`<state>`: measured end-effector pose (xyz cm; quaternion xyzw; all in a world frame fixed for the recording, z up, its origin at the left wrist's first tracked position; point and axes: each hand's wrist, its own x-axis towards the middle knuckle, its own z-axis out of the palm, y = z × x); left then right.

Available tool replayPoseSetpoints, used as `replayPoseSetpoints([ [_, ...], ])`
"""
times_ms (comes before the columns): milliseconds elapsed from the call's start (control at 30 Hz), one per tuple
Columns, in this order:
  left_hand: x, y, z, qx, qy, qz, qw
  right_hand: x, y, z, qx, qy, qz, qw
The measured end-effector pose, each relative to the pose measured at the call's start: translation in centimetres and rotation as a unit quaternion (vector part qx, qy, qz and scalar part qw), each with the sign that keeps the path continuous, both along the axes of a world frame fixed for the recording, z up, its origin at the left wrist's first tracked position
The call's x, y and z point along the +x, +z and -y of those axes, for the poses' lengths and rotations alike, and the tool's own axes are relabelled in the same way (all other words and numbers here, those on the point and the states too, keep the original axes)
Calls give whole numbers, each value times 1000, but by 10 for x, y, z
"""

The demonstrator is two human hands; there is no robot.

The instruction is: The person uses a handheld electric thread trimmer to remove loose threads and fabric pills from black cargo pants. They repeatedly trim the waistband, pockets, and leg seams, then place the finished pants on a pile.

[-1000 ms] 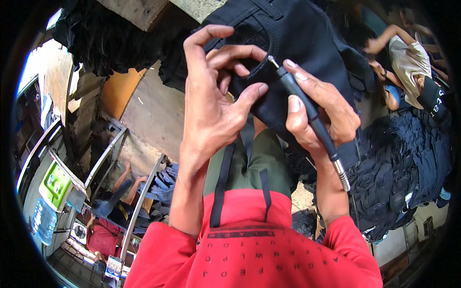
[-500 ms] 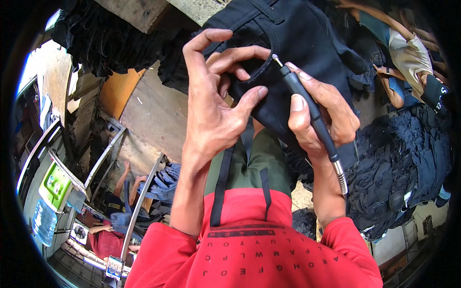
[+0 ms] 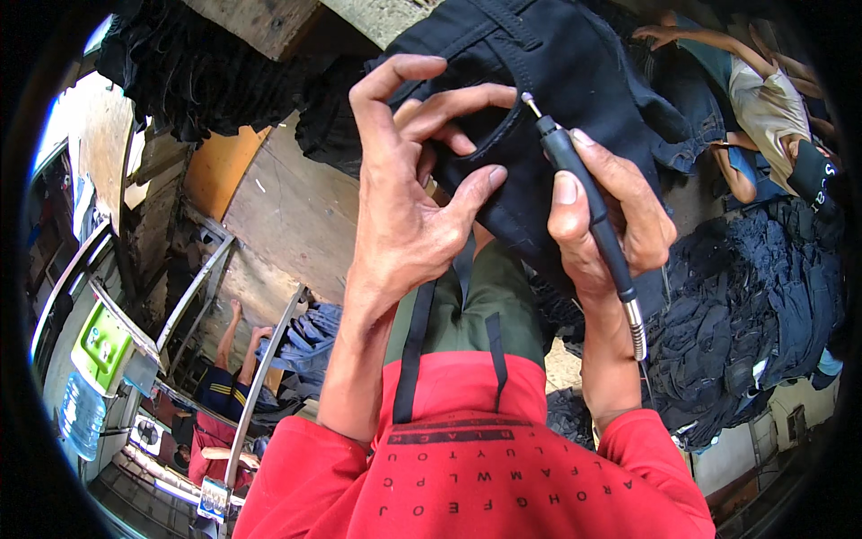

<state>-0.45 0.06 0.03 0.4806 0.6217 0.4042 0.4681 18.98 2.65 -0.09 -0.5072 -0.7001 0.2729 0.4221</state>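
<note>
A pair of black jeans (image 3: 575, 72) hangs over my lap in the upper middle of the view. My left hand (image 3: 404, 198) pinches the cloth beside a pocket edge, thumb and fingers holding it taut. My right hand (image 3: 602, 225) grips a slim black rotary tool (image 3: 584, 198) like a pen. Its metal tip (image 3: 530, 101) touches the pocket edge just right of my left fingers. The tool's flexible metal shaft (image 3: 636, 328) runs down past my right wrist.
A heap of dark jeans (image 3: 754, 314) lies at the right. Another person (image 3: 763, 99) sits at the upper right. A person in a dark shirt (image 3: 224, 377) sits low at the left, beside a green dispenser (image 3: 99, 346) and metal rails (image 3: 260, 377).
The tool tip has shifted slightly along the pocket edge. My left fingers have adjusted their pinch on the cloth. The person at the upper right has moved an arm.
</note>
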Motion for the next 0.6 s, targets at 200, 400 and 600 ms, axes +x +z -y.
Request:
replayPoseSetpoints([
  [200,-1,-3,-1,9,5,14,1000,-1,0,0,-25,-11,18,999],
  [400,1,3,-1,0,12,24,1000,5,1,1,7,9,28,1000],
  [600,2,2,0,1,10,14,1000,11,-1,5,1,59,1,998],
])
